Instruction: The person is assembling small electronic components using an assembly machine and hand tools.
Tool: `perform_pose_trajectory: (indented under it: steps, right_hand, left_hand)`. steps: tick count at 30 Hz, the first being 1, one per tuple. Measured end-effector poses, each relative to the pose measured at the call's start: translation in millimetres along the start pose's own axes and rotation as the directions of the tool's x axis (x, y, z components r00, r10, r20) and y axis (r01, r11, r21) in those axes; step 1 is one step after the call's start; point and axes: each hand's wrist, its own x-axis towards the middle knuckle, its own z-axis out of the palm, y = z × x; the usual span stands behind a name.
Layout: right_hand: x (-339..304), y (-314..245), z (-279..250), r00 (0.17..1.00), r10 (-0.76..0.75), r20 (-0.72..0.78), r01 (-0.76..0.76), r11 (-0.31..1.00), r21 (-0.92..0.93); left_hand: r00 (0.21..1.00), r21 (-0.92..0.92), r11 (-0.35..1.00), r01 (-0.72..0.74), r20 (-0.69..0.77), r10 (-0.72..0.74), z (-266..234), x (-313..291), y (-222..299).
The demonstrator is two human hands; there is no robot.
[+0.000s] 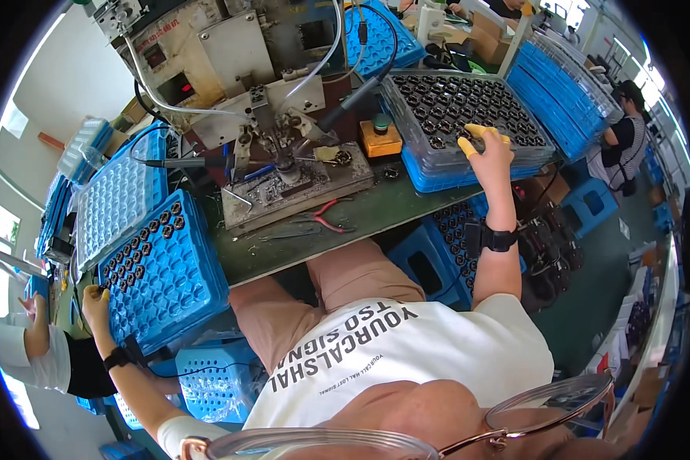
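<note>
My right hand [491, 159], with yellow covers on its fingertips, reaches over a clear tray of dark round ring-shaped parts [452, 100] at the right. Its thumb and forefinger are apart just above the parts at the tray's near side. Far to the left, my left hand [96, 308] is at the outer edge of a blue tray [172, 295]. The left fingers are curled together by the nearest parts; what they hold is too small to make out. Dark ring-shaped parts [134, 249] fill several pockets on that blue tray's far and left side.
Between the trays stands a machine with a metal base plate [284, 195]. Red-handled pliers [331, 218] lie at the bench's front edge, and an orange block [380, 138] is beside the right tray. Stacked blue trays [556, 100] rise behind. Other people work at the left and right.
</note>
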Motion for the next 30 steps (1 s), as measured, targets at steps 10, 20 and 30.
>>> perform_pose_trajectory:
  steps: [10,20,30]
  right_hand:
    - [3,-3,25,0.967,-0.250,-0.044,0.241,0.960,-0.140]
    - [-27,-102,17,0.849,-0.407,-0.338,0.465,0.878,0.110]
    - [-102,-145,98,0.781,-0.610,-0.131,0.590,0.655,0.472]
  left_hand:
    - [0.999,-0.602,0.798,-0.022,-0.047,-0.009,15,-121,150]
    - [0.970,-0.781,0.609,-0.136,0.020,0.242,50,-165,286]
    - [0.951,-0.703,0.663,-0.258,-0.062,0.304,54,-176,302]
